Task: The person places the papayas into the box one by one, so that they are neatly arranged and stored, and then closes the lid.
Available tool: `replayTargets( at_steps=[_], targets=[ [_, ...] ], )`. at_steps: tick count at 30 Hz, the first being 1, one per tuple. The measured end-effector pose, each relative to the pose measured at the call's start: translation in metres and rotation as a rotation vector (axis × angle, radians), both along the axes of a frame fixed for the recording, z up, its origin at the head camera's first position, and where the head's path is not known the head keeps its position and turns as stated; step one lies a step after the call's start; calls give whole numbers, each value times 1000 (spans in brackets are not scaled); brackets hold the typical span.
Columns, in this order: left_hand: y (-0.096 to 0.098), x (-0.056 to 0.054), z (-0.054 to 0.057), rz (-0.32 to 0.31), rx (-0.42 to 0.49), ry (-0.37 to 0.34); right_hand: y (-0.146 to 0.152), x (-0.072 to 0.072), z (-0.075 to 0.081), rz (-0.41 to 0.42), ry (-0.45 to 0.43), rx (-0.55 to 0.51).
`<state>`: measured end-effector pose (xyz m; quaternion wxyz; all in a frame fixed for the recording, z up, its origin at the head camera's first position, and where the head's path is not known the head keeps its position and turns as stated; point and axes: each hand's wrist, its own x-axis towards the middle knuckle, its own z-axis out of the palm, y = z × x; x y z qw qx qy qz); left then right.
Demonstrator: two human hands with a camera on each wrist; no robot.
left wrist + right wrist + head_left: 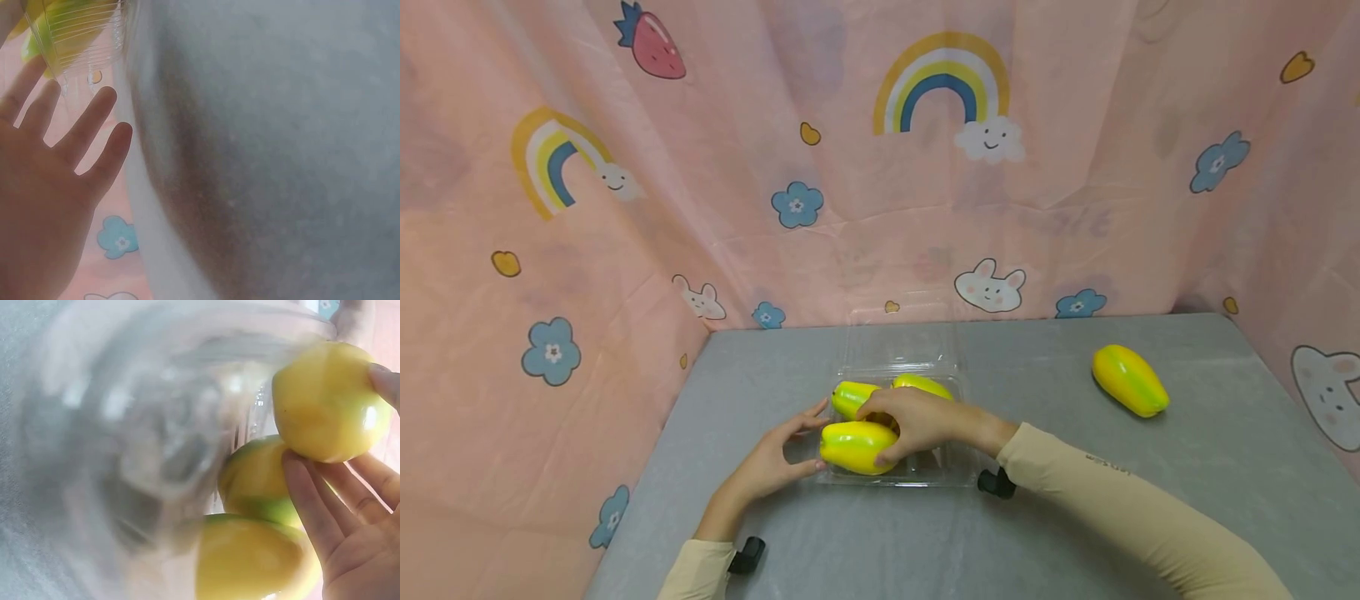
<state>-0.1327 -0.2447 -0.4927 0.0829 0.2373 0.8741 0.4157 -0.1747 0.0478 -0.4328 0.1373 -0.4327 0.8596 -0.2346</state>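
In the head view, my right hand [921, 417] grips a yellow papaya [853, 447] at the front left of a clear plastic clamshell box [936, 481]. The right wrist view shows thumb and fingers on opposite sides of this papaya [328, 403]. Two more yellow-green papayas sit in the box: one at the back left [850, 398], the other at the back right [922, 384], partly hidden by my right hand. My left hand [771, 457] has its fingers spread at the box's left side, fingertips right at its edge. Its fingers [94, 125] look straight in the left wrist view.
The box's clear lid [898, 342] stands raised at the back, near the pink patterned curtain [880, 233]. Another papaya [1130, 381] lies on the grey table [1045, 358] at the right. Black wrist-worn devices [997, 483] show by both wrists.
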Motion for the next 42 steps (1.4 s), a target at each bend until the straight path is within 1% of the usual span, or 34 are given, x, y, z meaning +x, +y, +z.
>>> replayTargets(
  at_steps=[10,22,29,36,42],
  targets=[
    [0,1,0,10,3,-5,-1,2,-4,-19,-12,-12],
    [0,1,0,2,9,-8,-2,1,-6,-18,29,-9],
    [0,1,-1,-1,1,-4,-4,2,-8,-34,11,-6],
    [-1,1,0,-11,0,7,-4,3,-8,-31,55,23],
    [-2,0,-2,-15,0,7,-5,4,-8,-27,75,35]
  ],
)
